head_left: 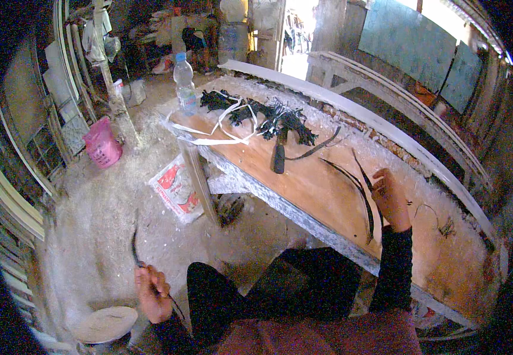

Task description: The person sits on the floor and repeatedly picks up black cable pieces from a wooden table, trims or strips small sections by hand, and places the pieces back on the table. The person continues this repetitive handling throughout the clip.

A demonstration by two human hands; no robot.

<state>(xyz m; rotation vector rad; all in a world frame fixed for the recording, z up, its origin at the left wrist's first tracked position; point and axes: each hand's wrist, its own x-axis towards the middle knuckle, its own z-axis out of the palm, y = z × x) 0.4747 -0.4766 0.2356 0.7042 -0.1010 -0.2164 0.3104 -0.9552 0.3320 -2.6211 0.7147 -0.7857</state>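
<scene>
My left hand [153, 291] is out to the left, beside my knee and away from the bench. Its fingers are closed round a thin black strip [134, 245], whose ends stick out above and below the fist. Over the wooden bench [247, 155], my right hand [389, 200] has curled fingers at a second dark strip [360, 167], which appears pinched at its lower end. Just left of that hand lies a long curved black strip [368, 207]. Farther back are a bundle of frayed black strips [286, 123] and a dark, stubby, handle-shaped piece [278, 157].
White strapping [209, 141] lies in loops at the bench's left end, near a clear plastic bottle [184, 83]. Thin wiry scraps [446, 228] are at the right. On the floor are a printed sack [176, 189] and a pink basket [102, 145]. A round-topped stool [105, 324] stands lower left.
</scene>
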